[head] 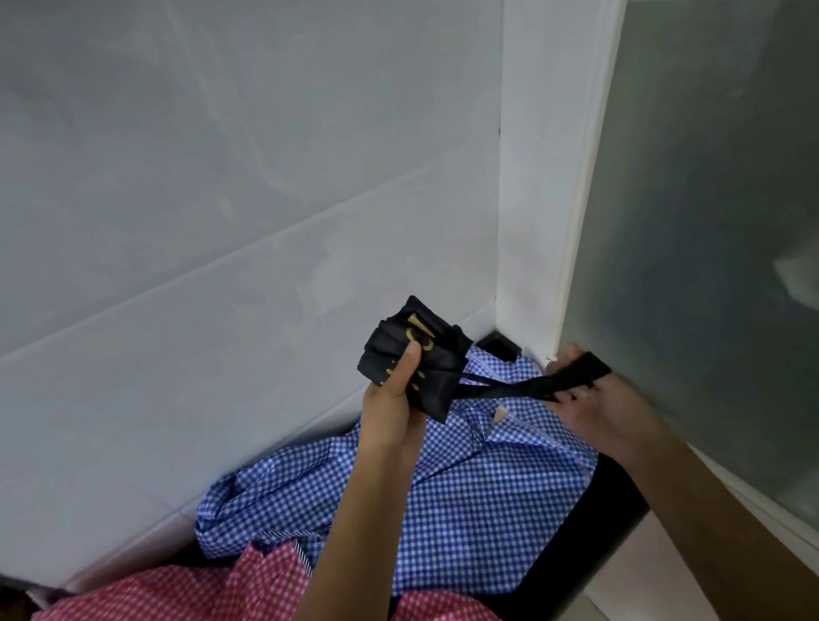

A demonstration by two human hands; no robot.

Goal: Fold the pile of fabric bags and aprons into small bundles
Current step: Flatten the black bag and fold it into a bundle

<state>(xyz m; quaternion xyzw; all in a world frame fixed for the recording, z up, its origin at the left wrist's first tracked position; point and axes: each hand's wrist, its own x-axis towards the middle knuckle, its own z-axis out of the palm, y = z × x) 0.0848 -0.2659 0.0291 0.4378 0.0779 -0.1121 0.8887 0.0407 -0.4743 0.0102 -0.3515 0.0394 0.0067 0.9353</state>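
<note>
Black folded bag with yellow print and a black strap; blue-and-white gingham cloth; pink-and-white gingham cloth; black countertop; white wall tiles

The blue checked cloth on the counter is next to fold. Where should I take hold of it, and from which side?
Likely the blue checked cloth is best taken by its bunched left end, where raised folds offer something to pinch. Come from above and from the left: the tiled wall stands close behind it.
</note>
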